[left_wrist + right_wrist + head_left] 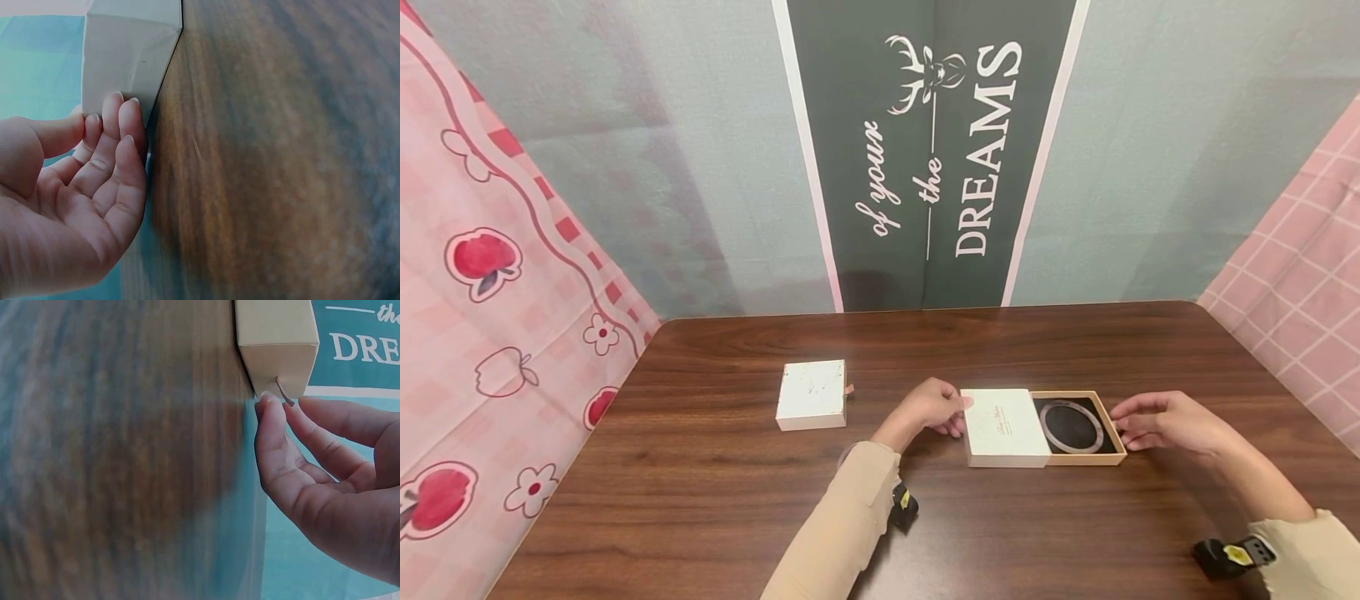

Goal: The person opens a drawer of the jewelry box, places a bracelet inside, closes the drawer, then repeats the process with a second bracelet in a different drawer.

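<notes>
A white slide-out gift box [1006,429] lies on the table with its inner drawer [1111,429] pulled out to the right. In the drawer a pale ring-shaped bangle [1101,437] lies on a black insert. My left hand [934,407] holds the outer sleeve's left end, thumb at the edge and fingertips against the end wall [115,59]. At the drawer's right end, my right hand [1172,423] has thumb and forefinger together at a small ribbon pull tab [283,390]; the other fingers curve beside it.
A second white box [811,392] with an orange ribbon tab [849,389] sits closed to the left on the brown wooden table [700,492]. Patterned cloth [482,333] hangs at the sides, and a dark green banner [925,283] stands behind the table.
</notes>
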`<state>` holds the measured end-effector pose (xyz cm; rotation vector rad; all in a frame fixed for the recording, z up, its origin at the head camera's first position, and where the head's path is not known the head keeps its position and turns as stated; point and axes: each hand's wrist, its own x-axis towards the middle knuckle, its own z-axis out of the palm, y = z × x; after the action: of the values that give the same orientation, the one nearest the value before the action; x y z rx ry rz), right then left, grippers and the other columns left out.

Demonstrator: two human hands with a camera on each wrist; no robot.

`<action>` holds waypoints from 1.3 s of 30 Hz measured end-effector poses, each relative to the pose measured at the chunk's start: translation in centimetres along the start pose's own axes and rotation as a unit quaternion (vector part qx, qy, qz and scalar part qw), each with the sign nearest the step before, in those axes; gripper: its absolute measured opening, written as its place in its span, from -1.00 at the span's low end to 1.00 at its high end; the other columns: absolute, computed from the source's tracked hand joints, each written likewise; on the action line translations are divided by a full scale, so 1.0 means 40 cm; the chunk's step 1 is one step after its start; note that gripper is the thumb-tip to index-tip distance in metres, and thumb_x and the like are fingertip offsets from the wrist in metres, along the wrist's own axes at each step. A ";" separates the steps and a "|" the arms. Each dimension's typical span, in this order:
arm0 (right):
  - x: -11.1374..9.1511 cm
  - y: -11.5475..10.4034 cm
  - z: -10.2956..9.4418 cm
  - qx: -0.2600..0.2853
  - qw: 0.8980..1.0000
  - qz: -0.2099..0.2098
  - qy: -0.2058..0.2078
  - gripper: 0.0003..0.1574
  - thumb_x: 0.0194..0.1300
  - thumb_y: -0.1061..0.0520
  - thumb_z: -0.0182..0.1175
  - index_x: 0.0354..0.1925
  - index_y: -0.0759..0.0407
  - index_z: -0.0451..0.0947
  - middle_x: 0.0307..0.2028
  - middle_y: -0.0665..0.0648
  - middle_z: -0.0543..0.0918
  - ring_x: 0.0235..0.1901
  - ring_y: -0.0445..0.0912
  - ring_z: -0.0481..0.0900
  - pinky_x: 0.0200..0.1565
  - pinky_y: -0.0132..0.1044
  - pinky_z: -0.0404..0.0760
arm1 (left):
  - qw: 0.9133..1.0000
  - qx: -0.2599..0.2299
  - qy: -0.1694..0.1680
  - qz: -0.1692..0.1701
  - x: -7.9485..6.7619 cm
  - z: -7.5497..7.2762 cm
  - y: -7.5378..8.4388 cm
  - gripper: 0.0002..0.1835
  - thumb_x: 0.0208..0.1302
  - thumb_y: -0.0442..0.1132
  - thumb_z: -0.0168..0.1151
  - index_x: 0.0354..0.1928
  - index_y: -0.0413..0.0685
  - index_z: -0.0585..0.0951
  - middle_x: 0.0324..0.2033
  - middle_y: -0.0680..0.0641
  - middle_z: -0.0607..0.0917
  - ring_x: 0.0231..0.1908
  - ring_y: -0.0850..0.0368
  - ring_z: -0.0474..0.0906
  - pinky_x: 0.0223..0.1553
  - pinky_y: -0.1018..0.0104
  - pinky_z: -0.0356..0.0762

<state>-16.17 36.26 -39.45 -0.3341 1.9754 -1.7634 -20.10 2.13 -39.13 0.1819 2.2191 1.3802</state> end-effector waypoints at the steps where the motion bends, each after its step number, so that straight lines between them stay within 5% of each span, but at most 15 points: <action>1: 0.000 0.000 0.000 0.001 1.000 0.002 -0.002 -0.67 0.30 0.45 -0.11 -0.24 0.20 0.57 -0.31 0.06 0.63 -0.39 -0.11 0.60 -0.31 -0.25 0.60 | 1.000 -0.001 0.000 0.000 -0.001 0.000 0.000 -0.66 0.30 -0.19 0.10 -0.62 -0.17 0.43 -0.71 -0.05 0.56 -0.66 0.20 0.50 -0.56 0.39 0.49; 39: 0.011 -0.006 0.011 0.004 1.000 -0.015 -0.011 -0.76 0.25 0.47 -0.04 -0.27 0.35 0.57 -0.36 0.11 0.63 -0.38 -0.09 0.60 -0.30 -0.20 0.60 | 1.000 0.007 0.001 -0.002 0.003 -0.001 0.001 -0.68 0.30 -0.19 0.10 -0.59 -0.21 0.46 -0.69 -0.08 0.58 -0.64 0.18 0.53 -0.55 0.38 0.50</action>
<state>-16.37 35.64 -39.33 -0.3812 1.9563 -1.7790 -20.22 2.14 -39.12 0.1808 2.2301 1.3624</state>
